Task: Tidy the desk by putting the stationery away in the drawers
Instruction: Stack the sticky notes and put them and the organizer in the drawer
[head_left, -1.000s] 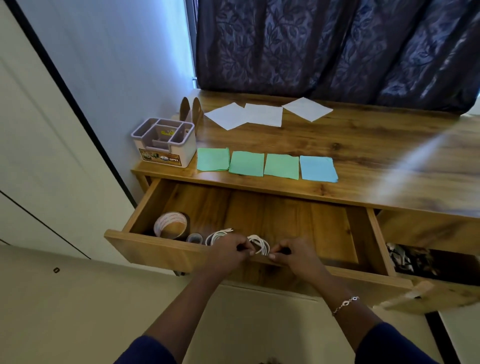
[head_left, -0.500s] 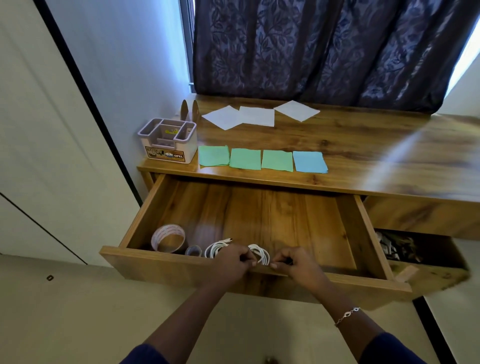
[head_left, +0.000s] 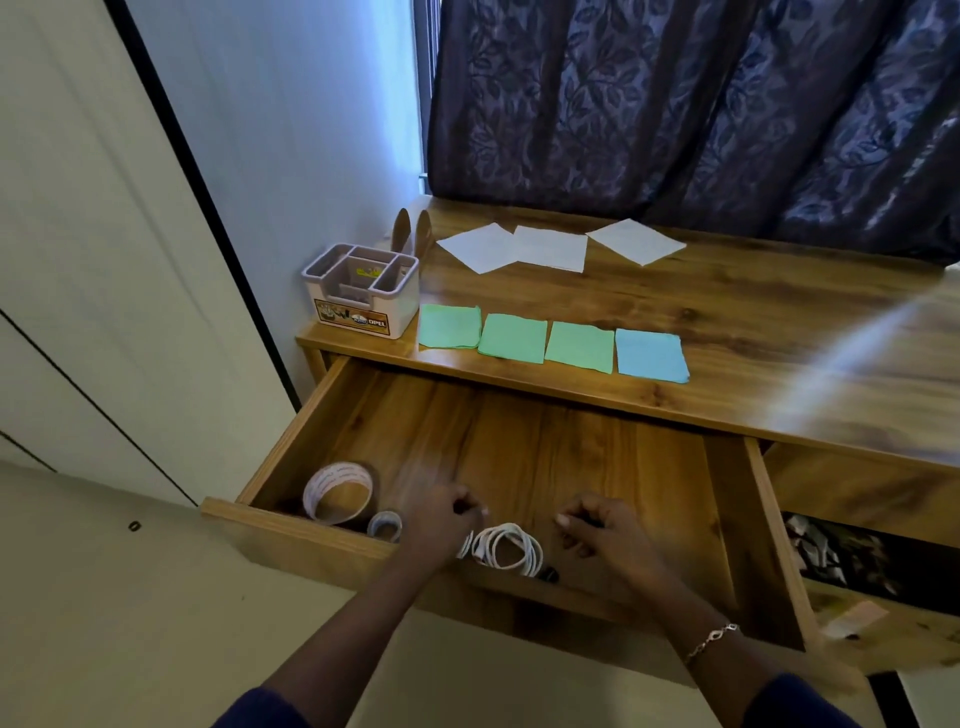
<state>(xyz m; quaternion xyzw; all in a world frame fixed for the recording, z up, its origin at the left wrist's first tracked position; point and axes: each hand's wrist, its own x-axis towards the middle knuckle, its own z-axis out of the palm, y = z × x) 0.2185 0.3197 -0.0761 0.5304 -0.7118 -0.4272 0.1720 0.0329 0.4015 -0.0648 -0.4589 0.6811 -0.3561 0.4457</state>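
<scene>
Hands off the handle now: left hand (head_left: 441, 522) and right hand (head_left: 605, 530), fingers loosely curled and empty, sit over the fully pulled-out left wooden drawer (head_left: 545, 462). White coiled cable (head_left: 506, 548) lies at its front; green and blue square paper notes (head_left: 550, 343) still on the surface, likely next.

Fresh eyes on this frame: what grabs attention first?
The wide-open wooden drawer, with both hands hovering loosely curled on either side of a coiled white cable at its front. Next, the row of three green paper squares and one blue paper square along the desk's front edge.
</scene>
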